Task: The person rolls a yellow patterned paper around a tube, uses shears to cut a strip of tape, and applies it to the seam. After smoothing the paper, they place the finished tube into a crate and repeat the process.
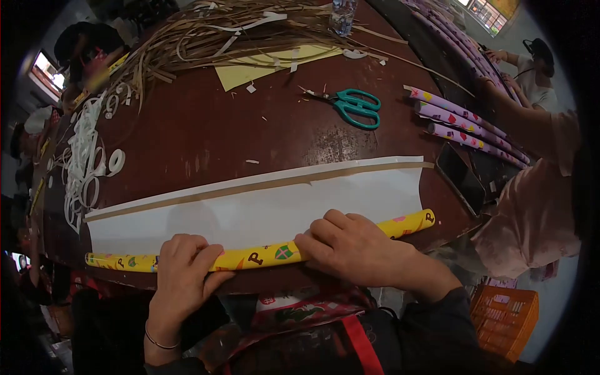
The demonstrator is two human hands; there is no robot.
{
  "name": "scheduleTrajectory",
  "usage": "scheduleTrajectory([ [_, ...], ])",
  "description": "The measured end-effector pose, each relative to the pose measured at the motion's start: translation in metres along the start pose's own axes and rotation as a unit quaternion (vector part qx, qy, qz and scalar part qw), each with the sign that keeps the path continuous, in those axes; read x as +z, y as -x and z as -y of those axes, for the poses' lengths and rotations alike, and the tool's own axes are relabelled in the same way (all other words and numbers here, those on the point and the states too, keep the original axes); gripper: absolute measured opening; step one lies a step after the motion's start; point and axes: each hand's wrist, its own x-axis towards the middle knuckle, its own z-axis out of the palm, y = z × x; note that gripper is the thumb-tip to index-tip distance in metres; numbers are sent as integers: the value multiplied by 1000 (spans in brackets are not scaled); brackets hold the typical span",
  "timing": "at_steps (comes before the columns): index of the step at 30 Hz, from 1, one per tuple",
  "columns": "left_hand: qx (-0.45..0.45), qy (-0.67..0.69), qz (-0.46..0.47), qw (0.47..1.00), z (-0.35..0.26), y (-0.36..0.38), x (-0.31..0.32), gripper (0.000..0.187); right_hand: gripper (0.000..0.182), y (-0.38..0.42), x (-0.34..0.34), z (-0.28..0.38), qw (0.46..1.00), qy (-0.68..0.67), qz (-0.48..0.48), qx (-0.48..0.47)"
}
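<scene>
A roll of yellow printed wrapping paper (265, 255) lies along the near edge of the table, its sheet partly wound up. The unrolled part shows its white back (262, 209), with a brown tape strip (250, 185) along the far edge. My left hand (184, 269) is curled over the roll left of its middle, thumb on the near side. Farther right, my right hand (350, 247) presses on the roll with bent fingers. Both hands grip the roll; the fingertips are partly hidden. Beyond the sheet lie teal-handled scissors (356, 107).
Brown paper strips (206, 31) heap at the back beside a yellow sheet (250, 74). White strip scraps (84, 150) lie left. Several purple printed rolls (465, 125) and a phone (460, 179) lie right. An orange crate (505, 319) stands below. Other people sit around the table.
</scene>
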Motion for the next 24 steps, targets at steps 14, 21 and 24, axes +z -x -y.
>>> scheduleTrajectory([
  [14,37,-60,-49,996,15,0,9,42,51,-10,-9,6,996,63,28,60],
  [21,44,-73,-26,996,21,4,7,42,52,-8,-12,-6,998,47,24,28],
  [24,45,-65,-68,994,23,5,10,42,52,-8,-14,-7,997,48,38,49],
])
